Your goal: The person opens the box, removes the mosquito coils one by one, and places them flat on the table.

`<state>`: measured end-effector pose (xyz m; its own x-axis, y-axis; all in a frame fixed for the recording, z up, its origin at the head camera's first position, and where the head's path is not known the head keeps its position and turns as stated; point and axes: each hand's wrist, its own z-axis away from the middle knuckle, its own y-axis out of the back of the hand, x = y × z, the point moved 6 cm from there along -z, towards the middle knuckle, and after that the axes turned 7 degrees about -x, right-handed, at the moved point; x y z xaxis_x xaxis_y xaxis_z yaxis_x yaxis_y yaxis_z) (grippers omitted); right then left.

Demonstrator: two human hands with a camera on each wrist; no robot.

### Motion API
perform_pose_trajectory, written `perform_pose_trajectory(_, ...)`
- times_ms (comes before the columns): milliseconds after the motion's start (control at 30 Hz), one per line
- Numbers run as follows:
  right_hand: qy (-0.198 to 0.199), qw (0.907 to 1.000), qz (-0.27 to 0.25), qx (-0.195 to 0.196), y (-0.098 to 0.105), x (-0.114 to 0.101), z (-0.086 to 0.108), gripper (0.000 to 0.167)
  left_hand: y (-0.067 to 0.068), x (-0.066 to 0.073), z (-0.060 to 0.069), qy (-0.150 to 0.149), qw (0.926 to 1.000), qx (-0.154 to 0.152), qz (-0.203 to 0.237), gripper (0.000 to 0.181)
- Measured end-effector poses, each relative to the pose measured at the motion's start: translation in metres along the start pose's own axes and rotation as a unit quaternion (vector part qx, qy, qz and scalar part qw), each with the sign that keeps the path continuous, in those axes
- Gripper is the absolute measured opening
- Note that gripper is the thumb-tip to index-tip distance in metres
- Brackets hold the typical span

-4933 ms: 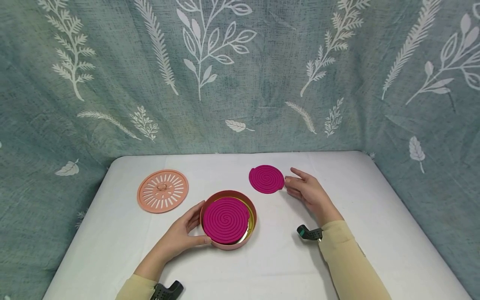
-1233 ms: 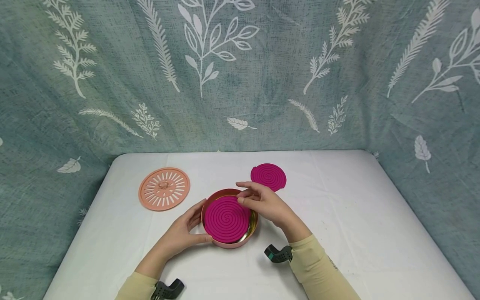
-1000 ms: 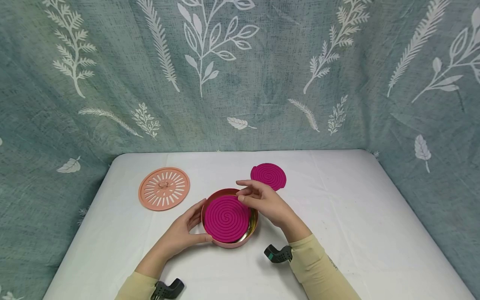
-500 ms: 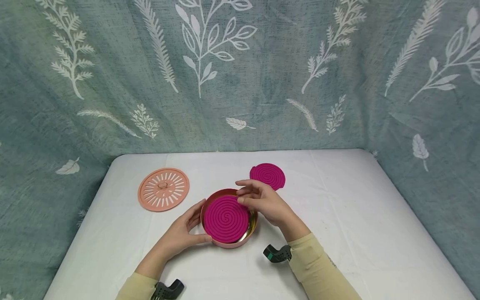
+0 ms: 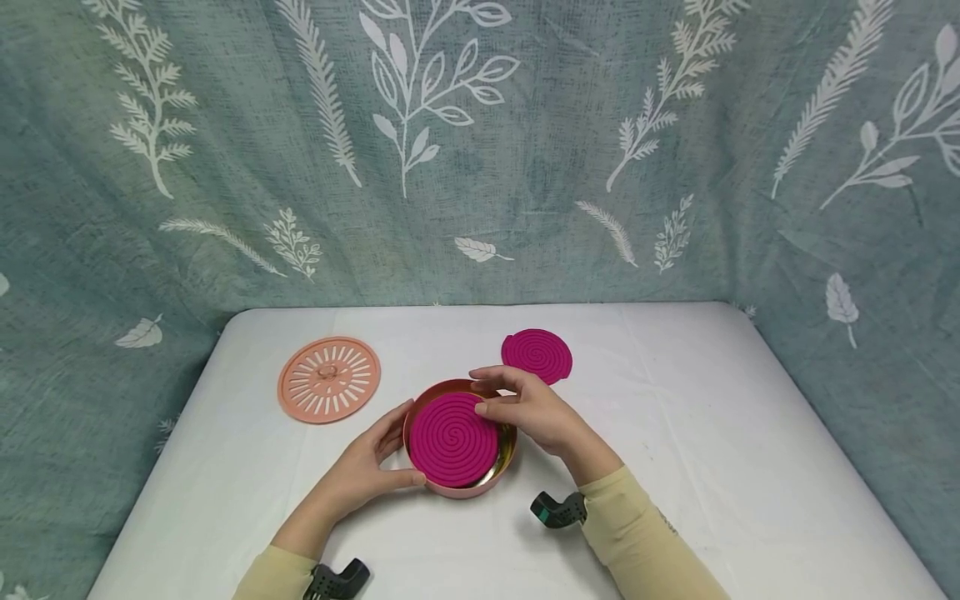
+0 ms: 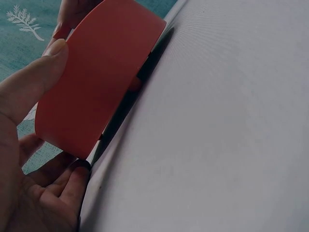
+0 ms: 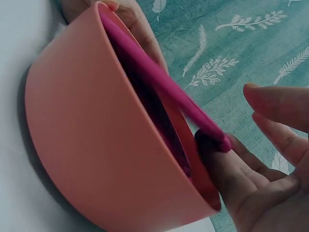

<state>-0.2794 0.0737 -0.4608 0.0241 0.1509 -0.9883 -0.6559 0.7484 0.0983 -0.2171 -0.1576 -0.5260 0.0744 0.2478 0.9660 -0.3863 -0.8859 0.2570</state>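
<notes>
A round pink mosquito coil holder (image 5: 457, 492) stands on the table, and its inside is gold coloured. My left hand (image 5: 371, 458) grips its left side, with the thumb on the near wall (image 6: 91, 87). A magenta mosquito coil (image 5: 453, 439) lies over the holder's opening. In the right wrist view this coil (image 7: 164, 82) is tilted, its right edge raised above the rim. My right hand (image 5: 536, 412) pinches that raised edge between thumb and finger, while the other fingers stay extended. Part of the holder's inside is hidden beneath the coil.
Behind the right hand, a second magenta coil (image 5: 537, 353) lies flat on the white table (image 5: 735, 467). A slotted pink lid (image 5: 328, 380) with a small ring on top lies at the back left. A patterned green curtain (image 5: 480, 250) hangs behind the table.
My right hand has come from beside the far coil to the holder and has taken hold of the inner coil's edge. Over the last second it shifts only slightly. My left hand stays put.
</notes>
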Motion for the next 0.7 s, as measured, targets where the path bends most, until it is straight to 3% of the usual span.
perform_pose_trajectory(367, -0.016, 0.9997, 0.001, -0.019, 0.0022, 0.0018, -0.0037, 0.055, 0.0001, -0.0004, -0.0004, -0.005, 1.0, -0.001, 0.005, 0.106)
perform_pose_trajectory(700, -0.04, 0.9969, -0.047, -0.048, 0.0014, 0.0062, -0.004, 0.061, 0.0002, -0.0001, -0.0002, -0.005, 1.0, 0.0, -0.001, 0.106)
